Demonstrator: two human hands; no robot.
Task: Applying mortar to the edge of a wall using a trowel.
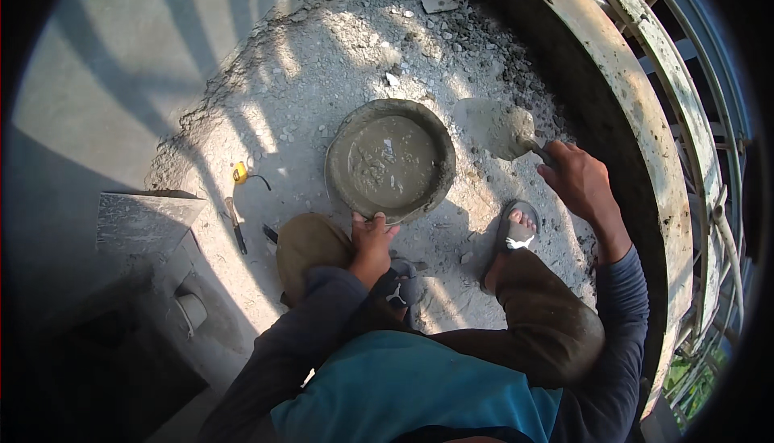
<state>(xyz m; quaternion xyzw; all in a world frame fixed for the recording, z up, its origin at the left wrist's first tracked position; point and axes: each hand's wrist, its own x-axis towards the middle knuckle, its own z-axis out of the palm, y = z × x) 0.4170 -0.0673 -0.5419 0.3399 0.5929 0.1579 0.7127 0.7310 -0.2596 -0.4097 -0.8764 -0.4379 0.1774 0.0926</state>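
Note:
A round basin [446, 149] of wet grey mortar [395, 165] stands on the rubble-strewn ground in front of me. My left hand [372, 245] grips its near rim, fingers over the edge. To the right of the basin, my right hand [580, 185] is closed around the handle of a trowel [512, 132]. The trowel's blade points left toward the basin, apart from it, with grey mortar on it. The handle is mostly hidden in my fingers.
Left of the basin lie a yellow tape measure [239, 172] and a slim tool with a dark end [235, 224]. A curved wall [645, 120] runs along the right, with poles beyond. A flat fragment [444, 0] lies at the far side. My sandalled feet flank the near ground.

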